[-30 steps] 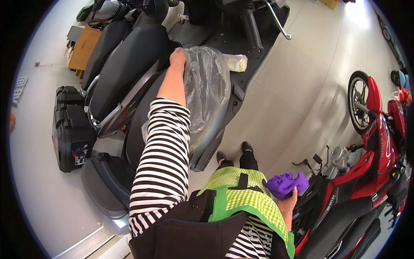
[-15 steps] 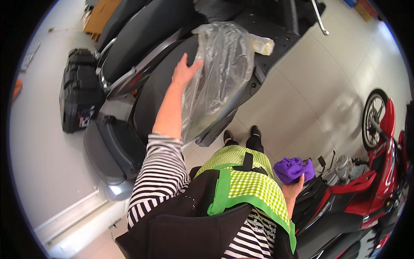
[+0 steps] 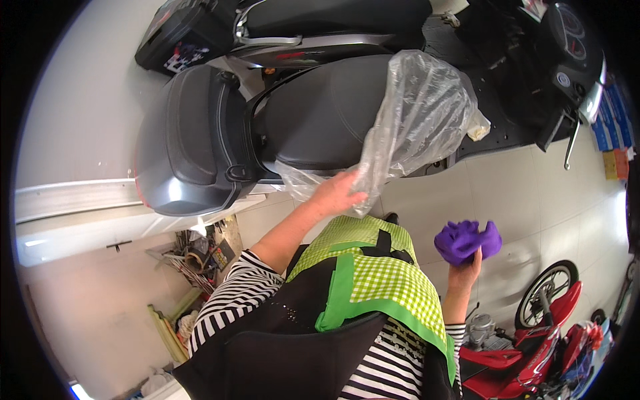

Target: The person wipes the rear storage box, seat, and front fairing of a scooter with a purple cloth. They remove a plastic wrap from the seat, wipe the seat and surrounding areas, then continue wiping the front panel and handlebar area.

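A sheet of clear, wrinkled plastic (image 3: 427, 110) lies over the front part of a black scooter seat (image 3: 313, 110) and hangs down its near side. My left hand (image 3: 339, 193) is at this near side, its fingers closed on a bunched edge of the plastic. Off to the right, my right hand (image 3: 465, 270) holds a crumpled purple cloth (image 3: 467, 241) from below, away from the scooter. Part of its fingers is hidden behind the cloth.
Behind the seat sits a grey top box (image 3: 193, 133). Another scooter with a black case (image 3: 190, 37) stands beyond. At the lower right is a red motorbike (image 3: 527, 360). A brake lever (image 3: 570, 143) juts out at the scooter's front.
My view has turned, so the scooter now lies across it. My left hand has gone from above the seat to its near side, drawing plastic toward me. The purple cloth stays in my right hand.
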`<state>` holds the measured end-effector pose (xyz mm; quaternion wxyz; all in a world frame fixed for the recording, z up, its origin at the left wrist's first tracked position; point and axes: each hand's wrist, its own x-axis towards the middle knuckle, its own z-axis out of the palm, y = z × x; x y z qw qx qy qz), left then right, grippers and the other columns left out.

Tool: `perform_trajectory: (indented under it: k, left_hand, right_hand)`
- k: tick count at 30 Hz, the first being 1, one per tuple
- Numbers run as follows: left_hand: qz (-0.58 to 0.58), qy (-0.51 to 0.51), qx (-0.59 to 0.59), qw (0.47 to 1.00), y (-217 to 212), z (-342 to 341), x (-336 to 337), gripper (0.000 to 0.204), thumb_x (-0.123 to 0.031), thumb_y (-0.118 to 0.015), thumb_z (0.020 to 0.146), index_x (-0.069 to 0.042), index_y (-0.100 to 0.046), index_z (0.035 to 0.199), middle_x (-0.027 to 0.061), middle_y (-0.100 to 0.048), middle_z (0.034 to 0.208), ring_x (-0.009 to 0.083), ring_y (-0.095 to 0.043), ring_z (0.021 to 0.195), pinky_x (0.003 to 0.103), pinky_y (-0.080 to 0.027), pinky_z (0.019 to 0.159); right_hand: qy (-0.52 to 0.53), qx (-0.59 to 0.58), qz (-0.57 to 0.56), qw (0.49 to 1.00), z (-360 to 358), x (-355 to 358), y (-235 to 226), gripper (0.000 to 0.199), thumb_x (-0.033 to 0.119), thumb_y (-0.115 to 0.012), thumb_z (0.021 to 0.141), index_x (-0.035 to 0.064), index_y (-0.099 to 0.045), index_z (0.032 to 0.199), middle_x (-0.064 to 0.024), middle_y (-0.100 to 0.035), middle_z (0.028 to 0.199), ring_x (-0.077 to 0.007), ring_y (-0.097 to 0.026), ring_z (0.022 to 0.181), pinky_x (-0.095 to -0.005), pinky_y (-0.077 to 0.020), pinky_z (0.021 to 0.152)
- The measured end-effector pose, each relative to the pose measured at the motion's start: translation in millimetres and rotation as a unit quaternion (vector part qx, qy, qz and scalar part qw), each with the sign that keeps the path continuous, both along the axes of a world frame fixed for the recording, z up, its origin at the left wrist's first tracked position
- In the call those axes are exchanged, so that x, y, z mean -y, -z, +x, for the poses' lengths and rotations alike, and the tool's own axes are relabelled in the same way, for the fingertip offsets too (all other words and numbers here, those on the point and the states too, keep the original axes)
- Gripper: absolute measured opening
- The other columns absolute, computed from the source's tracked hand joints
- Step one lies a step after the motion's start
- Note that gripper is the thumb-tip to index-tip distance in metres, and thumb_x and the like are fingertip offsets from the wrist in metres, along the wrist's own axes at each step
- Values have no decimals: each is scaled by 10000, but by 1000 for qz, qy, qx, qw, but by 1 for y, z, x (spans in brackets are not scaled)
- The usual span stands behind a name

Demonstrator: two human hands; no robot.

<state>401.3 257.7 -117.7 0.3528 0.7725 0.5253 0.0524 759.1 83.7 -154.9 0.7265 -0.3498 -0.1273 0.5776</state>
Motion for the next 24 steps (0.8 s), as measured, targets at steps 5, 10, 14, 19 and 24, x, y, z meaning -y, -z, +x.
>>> perform_trajectory:
  k: [5,10,14,19,24]
  left_hand:
    - [73,69,17,995,9,14,24,693,-436,-620,902,-97,-400,1465,215,-374,1512,391,-466,1311,453,-407,1069]
    - [171,-70,361,914,-38,0,15,689,-360,-658,888,-78,-412,1466,199,-409,1485,357,-462,1319,427,-398,1069]
    - [281,-70,381,878,-65,-19,-8,515,-215,-667,892,-59,-539,1367,172,-530,1374,295,-513,1257,397,-412,1047]
    - [324,-233,307,864,-43,-44,-50,328,-127,-651,900,-75,-648,1225,131,-618,1228,321,-572,1114,393,-452,985]
    - [287,-411,-14,865,-4,-79,-75,384,-258,-562,964,-257,-571,1348,84,-491,1413,319,-429,1299,489,-371,1047]
  right_hand:
    - [-163,73,90,980,-32,-99,-57,601,210,-542,971,48,-329,1508,-102,-421,1501,-273,-409,1383,-441,-289,1172]
    - [-282,200,81,935,-116,-158,-101,607,154,-608,936,24,-369,1479,-110,-485,1431,-248,-472,1318,-399,-337,1136]
    - [-405,295,74,862,-184,-191,-105,441,86,-616,935,14,-512,1358,-63,-597,1253,-174,-554,1162,-333,-446,1010]
    - [-397,424,79,810,-217,-214,-88,480,146,-647,889,26,-521,1337,-102,-561,1299,-219,-529,1223,-368,-469,997]
    - [-254,876,188,364,-197,-236,-76,480,248,-650,888,108,-549,1336,-77,-525,1386,-286,-404,1369,-597,-218,1153]
